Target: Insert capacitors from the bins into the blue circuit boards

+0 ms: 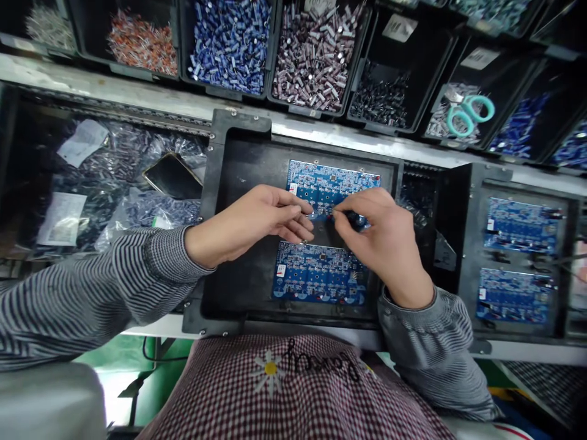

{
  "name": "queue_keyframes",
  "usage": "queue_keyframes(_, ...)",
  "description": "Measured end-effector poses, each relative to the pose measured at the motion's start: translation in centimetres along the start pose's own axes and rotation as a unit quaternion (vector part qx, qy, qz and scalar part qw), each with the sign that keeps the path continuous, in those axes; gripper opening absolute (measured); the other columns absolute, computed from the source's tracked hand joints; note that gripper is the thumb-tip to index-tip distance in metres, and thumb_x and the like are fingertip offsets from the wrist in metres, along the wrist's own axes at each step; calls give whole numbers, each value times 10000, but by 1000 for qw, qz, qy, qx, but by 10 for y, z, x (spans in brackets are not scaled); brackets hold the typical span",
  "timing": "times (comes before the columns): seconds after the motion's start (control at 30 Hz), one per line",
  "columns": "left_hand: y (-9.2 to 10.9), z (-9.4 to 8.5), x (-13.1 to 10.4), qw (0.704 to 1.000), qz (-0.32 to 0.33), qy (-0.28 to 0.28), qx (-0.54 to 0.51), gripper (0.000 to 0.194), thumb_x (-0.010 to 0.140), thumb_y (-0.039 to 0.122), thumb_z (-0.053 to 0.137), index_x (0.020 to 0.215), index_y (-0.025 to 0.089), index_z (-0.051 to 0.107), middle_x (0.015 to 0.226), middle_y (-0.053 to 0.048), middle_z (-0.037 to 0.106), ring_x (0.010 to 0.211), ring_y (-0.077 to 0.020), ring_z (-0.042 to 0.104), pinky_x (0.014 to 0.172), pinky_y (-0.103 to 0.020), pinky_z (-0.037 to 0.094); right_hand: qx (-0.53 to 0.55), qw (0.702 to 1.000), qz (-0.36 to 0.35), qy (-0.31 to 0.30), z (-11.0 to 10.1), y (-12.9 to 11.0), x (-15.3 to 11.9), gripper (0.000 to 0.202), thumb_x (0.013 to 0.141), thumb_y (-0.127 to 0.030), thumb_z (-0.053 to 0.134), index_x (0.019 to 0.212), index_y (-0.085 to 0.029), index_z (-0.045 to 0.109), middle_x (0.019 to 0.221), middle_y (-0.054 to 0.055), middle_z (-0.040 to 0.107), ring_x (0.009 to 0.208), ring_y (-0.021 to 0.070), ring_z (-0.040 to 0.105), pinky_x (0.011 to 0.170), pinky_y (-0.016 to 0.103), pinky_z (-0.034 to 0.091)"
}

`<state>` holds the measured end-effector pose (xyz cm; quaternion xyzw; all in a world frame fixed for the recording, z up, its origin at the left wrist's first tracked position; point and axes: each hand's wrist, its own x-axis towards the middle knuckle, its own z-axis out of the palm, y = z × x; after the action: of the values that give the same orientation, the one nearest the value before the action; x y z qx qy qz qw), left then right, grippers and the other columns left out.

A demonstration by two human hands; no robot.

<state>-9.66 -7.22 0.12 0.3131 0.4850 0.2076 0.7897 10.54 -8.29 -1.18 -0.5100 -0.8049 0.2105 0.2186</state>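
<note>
Two blue circuit boards lie one above the other in a black tray (238, 244). Over the left part of the upper board (334, 177) is my left hand (270, 220), its fingers loosely curled and apart, with nothing clear between them. My right hand (380, 238) hovers at the lower right of that board, thumb and index finger pinched together; what they hold, if anything, is too small to name. Something dark shows beneath its curled fingers. Nearer my body, the lower board (318, 275) lies flat, untouched by either hand.
Black bins of orange (142, 43), blue (232, 43) and brownish components (316, 55) line the back. Teal-handled scissors (470, 115) rest in a bin. Plastic bags and a phone (172, 175) lie left. Another tray (568, 275) with two boards stands right.
</note>
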Motion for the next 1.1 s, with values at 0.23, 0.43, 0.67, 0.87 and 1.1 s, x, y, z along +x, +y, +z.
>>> queue_keyframes(0.23,2,3,5,997,17,-10,72,96,839,145,636,794,61,638,599,-12,581,431,-44,475,398,-154,343,-20,1000,-21,-5,1,8,0,117,837,-160,546,804,-215,644,809,43,659,857,212,580,789,378,492)
queue_keyframes(0.43,6,5,11,998,39,-22,31,117,869,98,557,823,65,660,796,-73,646,563,-59,535,458,-160,355,33,999,-32,1,-1,8,-5,169,864,-191,557,946,-243,695,886,35,681,887,191,599,801,379,512)
queue_keyframes(0.67,8,21,11,998,47,-14,25,120,868,173,589,830,78,651,707,-16,568,510,-30,401,448,-161,260,108,990,-39,78,-18,-6,-6,178,841,-188,593,959,-272,696,879,4,705,864,165,635,823,375,521)
queue_keyframes(0.87,34,7,30,912,343,219,46,258,928,141,443,1146,205,565,1006,-2,618,910,-91,521,742,-198,404,110,985,-27,128,-36,5,-15,142,806,-142,605,895,-225,680,860,17,699,836,155,641,796,346,522)
queue_keyframes(1.1,113,-43,90,877,330,186,296,303,770,85,681,1041,188,593,1170,65,529,1254,-118,187,997,-166,202,90,989,-58,100,-48,52,-23,189,818,-142,603,965,-226,685,875,31,707,831,163,637,778,353,526)
